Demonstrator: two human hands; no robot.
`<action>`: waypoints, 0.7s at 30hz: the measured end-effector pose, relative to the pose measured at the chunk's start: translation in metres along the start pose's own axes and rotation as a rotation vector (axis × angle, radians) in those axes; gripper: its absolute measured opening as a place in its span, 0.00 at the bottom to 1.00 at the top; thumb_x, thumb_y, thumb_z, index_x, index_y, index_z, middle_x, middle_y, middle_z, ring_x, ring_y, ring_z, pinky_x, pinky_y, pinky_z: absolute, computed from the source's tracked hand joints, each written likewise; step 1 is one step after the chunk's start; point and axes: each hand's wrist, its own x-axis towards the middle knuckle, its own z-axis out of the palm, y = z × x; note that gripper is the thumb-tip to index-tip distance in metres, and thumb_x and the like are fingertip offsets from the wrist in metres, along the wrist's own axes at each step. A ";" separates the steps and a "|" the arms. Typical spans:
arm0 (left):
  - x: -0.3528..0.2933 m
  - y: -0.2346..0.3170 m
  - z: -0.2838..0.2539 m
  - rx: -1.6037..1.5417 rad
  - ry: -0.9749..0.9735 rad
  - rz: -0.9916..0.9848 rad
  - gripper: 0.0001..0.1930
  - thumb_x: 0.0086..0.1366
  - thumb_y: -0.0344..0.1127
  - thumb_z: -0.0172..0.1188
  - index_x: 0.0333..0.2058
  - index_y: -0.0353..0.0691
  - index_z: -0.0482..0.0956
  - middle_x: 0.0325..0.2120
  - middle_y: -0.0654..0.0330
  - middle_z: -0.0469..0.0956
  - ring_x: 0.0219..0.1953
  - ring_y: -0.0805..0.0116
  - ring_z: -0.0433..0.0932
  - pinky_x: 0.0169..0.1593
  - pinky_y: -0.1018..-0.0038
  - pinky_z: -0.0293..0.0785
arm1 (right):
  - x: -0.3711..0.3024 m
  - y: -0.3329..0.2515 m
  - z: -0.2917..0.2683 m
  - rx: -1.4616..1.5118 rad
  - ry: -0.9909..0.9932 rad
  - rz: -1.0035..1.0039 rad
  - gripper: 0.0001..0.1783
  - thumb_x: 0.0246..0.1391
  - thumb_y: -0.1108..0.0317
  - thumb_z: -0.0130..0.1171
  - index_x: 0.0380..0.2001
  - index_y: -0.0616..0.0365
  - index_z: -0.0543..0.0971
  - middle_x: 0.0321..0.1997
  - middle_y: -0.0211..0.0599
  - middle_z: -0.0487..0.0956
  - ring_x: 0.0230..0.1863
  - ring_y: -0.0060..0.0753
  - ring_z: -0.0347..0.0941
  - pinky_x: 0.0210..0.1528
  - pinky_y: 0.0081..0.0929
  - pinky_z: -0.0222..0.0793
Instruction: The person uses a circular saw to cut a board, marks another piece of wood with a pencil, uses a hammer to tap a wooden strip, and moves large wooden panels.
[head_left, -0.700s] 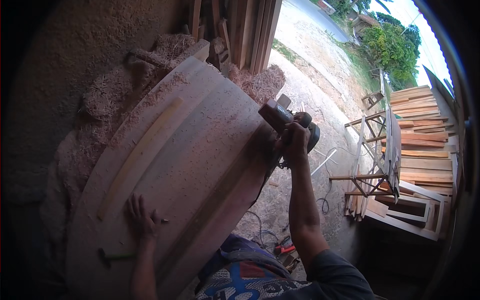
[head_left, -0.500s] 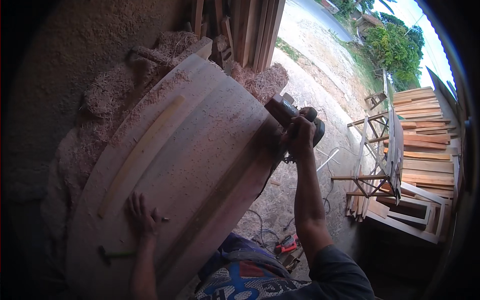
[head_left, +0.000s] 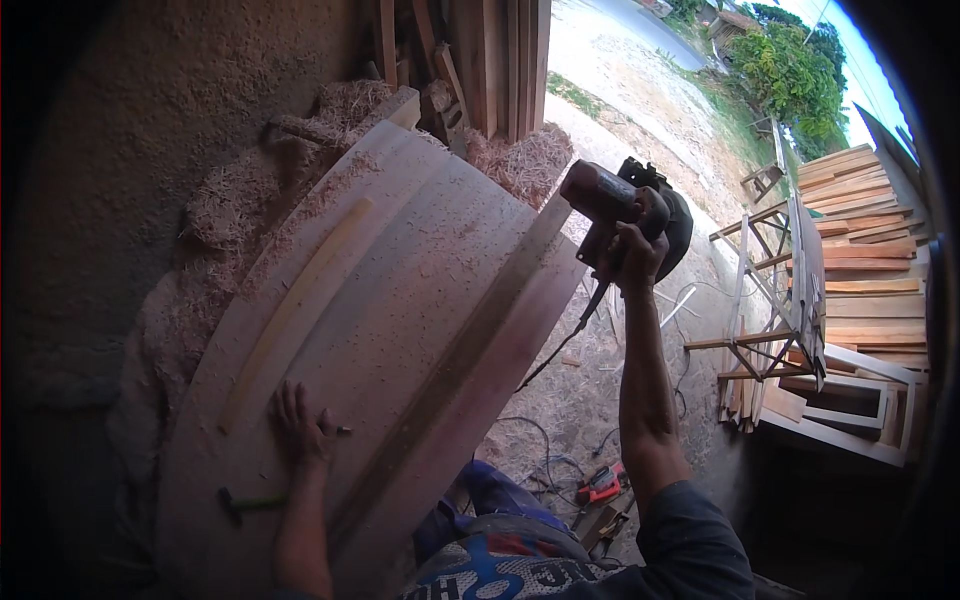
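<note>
My right hand (head_left: 640, 262) grips the handle of a dark circular saw (head_left: 612, 195), raised off the far right corner of a large wooden panel (head_left: 430, 230). The saw's cord hangs down beside the panel. My left hand (head_left: 303, 425) lies flat on the panel, fingers spread. A short dark stub (head_left: 344, 430) pokes out beside its thumb; whether the hand holds it I cannot tell. A long straight wooden strip (head_left: 455, 365) runs along the panel's right side. Left of it lies a curved pale strip (head_left: 300, 310). Near my left forearm is a green-handled hammer (head_left: 245, 503).
Wood shavings (head_left: 235, 205) heap against the rough wall. Upright planks (head_left: 495, 70) stand at the far end. On the floor to the right are a red power tool (head_left: 601, 484), loose cords, a wooden trestle (head_left: 750, 290) and stacked boards (head_left: 865, 265).
The saw has lifted off the panel's edge and tipped up to the right in my right hand, uncovering the strip's far end. My left hand stays on the panel. The view has shifted slightly.
</note>
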 end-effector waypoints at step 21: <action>-0.014 0.027 0.011 0.038 0.150 -0.039 0.28 0.72 0.47 0.50 0.68 0.46 0.63 0.72 0.48 0.53 0.74 0.43 0.50 0.71 0.37 0.45 | -0.256 0.037 -0.283 -0.476 0.127 0.283 0.25 0.42 0.68 0.67 0.46 0.65 0.80 0.38 0.35 0.84 0.40 0.26 0.79 0.46 0.28 0.75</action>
